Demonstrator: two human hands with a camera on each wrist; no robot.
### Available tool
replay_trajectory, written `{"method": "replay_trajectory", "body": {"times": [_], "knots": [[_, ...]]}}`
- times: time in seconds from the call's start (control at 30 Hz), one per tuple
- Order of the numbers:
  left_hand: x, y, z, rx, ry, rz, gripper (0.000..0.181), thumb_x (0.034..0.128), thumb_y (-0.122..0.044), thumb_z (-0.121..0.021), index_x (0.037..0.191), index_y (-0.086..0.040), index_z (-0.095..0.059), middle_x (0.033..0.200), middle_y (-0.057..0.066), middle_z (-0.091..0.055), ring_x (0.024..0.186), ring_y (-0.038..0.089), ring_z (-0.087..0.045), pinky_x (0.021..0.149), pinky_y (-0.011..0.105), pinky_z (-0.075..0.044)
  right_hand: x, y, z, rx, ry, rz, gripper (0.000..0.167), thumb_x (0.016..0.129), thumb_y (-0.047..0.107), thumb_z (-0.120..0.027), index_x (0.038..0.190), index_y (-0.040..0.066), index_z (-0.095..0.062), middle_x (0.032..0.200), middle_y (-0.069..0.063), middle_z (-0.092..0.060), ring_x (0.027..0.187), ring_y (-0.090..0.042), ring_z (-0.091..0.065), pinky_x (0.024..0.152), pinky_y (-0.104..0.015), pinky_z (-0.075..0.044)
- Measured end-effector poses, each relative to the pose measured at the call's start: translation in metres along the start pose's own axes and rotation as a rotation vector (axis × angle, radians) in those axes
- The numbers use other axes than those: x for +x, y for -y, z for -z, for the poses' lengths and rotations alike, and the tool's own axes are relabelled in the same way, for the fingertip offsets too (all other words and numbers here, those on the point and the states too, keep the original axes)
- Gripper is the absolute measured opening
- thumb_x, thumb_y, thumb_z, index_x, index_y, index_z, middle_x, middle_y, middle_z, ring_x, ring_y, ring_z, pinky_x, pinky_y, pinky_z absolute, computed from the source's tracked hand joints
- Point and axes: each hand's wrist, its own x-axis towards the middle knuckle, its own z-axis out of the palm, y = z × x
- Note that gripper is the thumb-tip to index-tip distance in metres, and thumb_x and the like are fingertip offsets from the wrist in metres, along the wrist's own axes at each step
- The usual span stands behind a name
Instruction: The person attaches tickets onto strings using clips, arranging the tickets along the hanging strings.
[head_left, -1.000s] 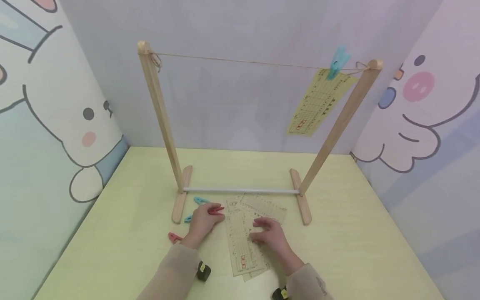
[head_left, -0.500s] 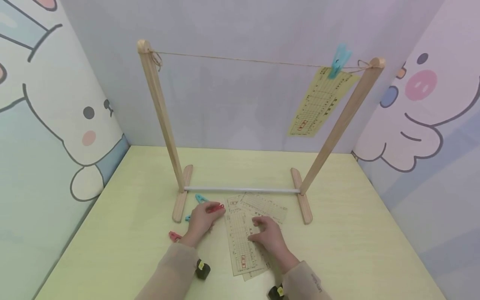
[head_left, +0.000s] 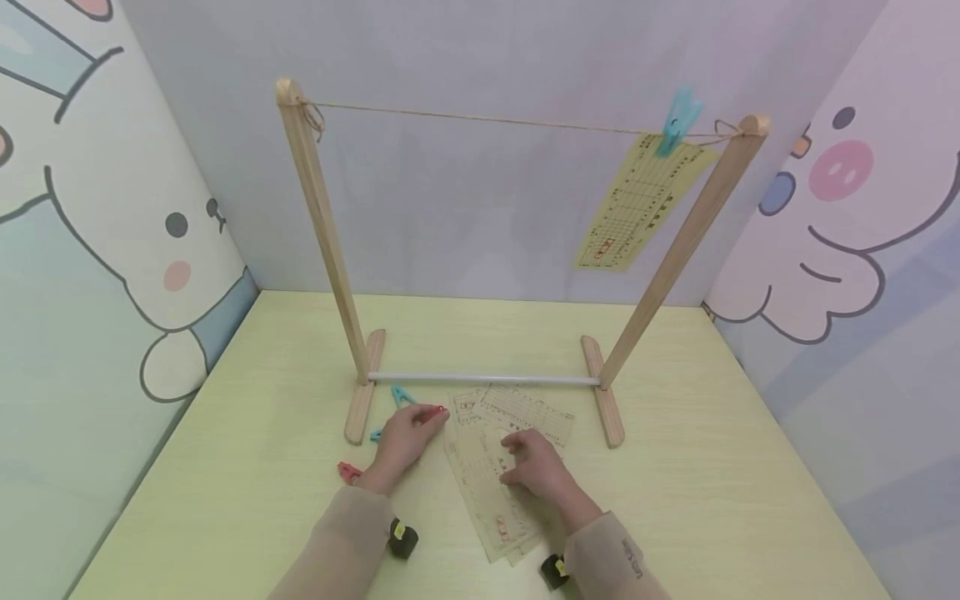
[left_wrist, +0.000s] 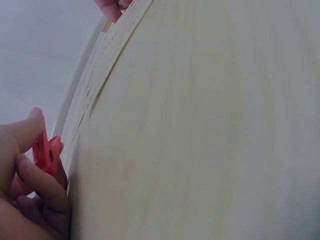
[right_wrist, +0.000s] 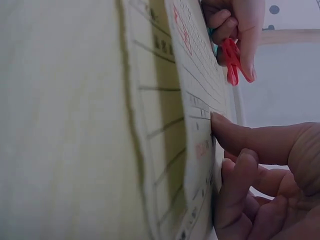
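Note:
My left hand pinches a red clothespin between thumb and fingers, just left of the paper slips. Several printed slips lie overlapping on the table, one red-stamped. Over their right side is my right hand, its thumb and index finger apart. In the right wrist view the thumb touches the upper slip, which stands slightly off the one beneath. Another printed slip hangs from a string by a blue clothespin.
A wooden frame with a left post and right post stands behind the hands, joined low by a white rod. Blue clothespins and a red clothespin lie around the left hand. Patterned walls enclose the table.
The slips under my right hand have swung, their near ends shifting right. The red clothespin has turned in my left hand, so less of it shows. Both hands stay almost in place.

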Motion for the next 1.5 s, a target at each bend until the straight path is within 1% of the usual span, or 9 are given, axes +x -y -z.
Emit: {"method": "replay_trajectory", "body": {"times": [0.13,0.47,0.63,0.73,0.9,1.07,1.2,1.33,1.5], "knots": [[0.001,0.000,0.001,-0.004,0.012,0.009,0.048,0.0937,-0.051,-0.062,0.121,-0.011,-0.068,0.117,0.006,-0.070,0.109,0.025,-0.063,0.094,0.045,-0.049,0.001,0.002,0.003,-0.040,0.040,0.000,0.040,0.071,-0.001,-0.083,0.107,0.003,-0.066,0.109,-0.011,-0.058,0.099,-0.026,-0.056,0.089,-0.047,-0.050],[0.000,0.000,-0.001,-0.008,0.020,0.020,0.051,0.0952,-0.051,-0.059,0.124,-0.009,-0.065,0.120,0.008,-0.068,0.112,0.027,-0.062,0.096,0.046,-0.049,0.002,0.003,0.004,-0.028,0.084,-0.011,0.029,0.074,0.003,-0.082,0.097,0.000,-0.065,0.105,-0.011,-0.053,0.084,-0.021,-0.053,0.064,-0.030,-0.052],[0.000,0.000,0.001,-0.017,0.061,0.018,0.054,0.0963,-0.053,-0.056,0.128,-0.010,-0.063,0.120,0.008,-0.067,0.082,0.017,-0.063,0.073,0.032,-0.053,-0.001,-0.002,0.006,0.011,0.103,0.021,0.024,0.082,0.010,-0.078,0.099,0.001,-0.063,0.106,-0.009,-0.052,0.077,-0.017,-0.054,0.060,-0.027,-0.052],[-0.001,-0.002,0.004,-0.058,0.109,0.027,0.053,0.0993,-0.049,-0.053,0.134,-0.010,-0.058,0.125,0.012,-0.064,0.059,0.011,-0.055,0.056,0.025,-0.047,-0.002,-0.006,0.008,0.067,0.125,0.043,0.021,0.087,0.013,-0.075,0.099,0.001,-0.063,0.107,-0.008,-0.051,0.071,-0.015,-0.053,0.058,-0.025,-0.049],[-0.003,-0.006,0.008,-0.104,0.145,0.032,0.050,0.1030,-0.041,-0.050,0.140,-0.007,-0.053,0.133,0.019,-0.058,0.050,0.011,-0.049,0.051,0.025,-0.048,-0.002,-0.012,0.010,0.177,0.160,0.049,0.019,0.090,0.016,-0.072,0.098,0.000,-0.064,0.104,-0.007,-0.052,0.063,-0.012,-0.053,0.057,-0.023,-0.048],[-0.004,-0.004,0.007,-0.125,0.143,0.025,0.047,0.1029,-0.039,-0.051,0.138,-0.008,-0.054,0.129,0.020,-0.058,0.051,0.011,-0.049,0.050,0.025,-0.049,-0.003,-0.017,0.012,0.251,0.177,0.019,0.019,0.091,0.018,-0.070,0.099,0.000,-0.068,0.083,-0.002,-0.066,0.060,-0.010,-0.055,0.057,-0.025,-0.048],[-0.003,-0.005,0.008,-0.175,0.118,0.006,0.044,0.1001,-0.037,-0.057,0.135,-0.010,-0.058,0.116,0.016,-0.061,0.051,0.011,-0.048,0.048,0.023,-0.045,-0.004,-0.017,0.014,0.287,0.182,0.018,0.021,0.092,0.019,-0.069,0.101,0.000,-0.069,0.069,-0.002,-0.066,0.056,-0.010,-0.056,0.056,-0.025,-0.049],[-0.002,-0.012,0.011,-0.235,0.097,0.013,0.045,0.0958,-0.037,-0.064,0.133,-0.013,-0.060,0.110,0.013,-0.063,0.061,0.013,-0.052,0.051,0.023,-0.044,-0.005,-0.013,0.018,0.346,0.127,0.030,0.022,0.094,0.018,-0.067,0.103,-0.002,-0.066,0.077,-0.004,-0.067,0.055,-0.011,-0.057,0.056,-0.026,-0.050],[0.000,-0.023,0.018,-0.257,0.082,-0.008,0.043,0.0928,-0.037,-0.069,0.129,-0.015,-0.062,0.117,0.013,-0.066,0.088,0.020,-0.060,0.058,0.026,-0.049,-0.006,-0.009,0.024,0.406,0.062,0.030,0.021,0.095,0.014,-0.065,0.106,-0.005,-0.064,0.085,-0.006,-0.069,0.055,-0.011,-0.057,0.057,-0.027,-0.051]]}}
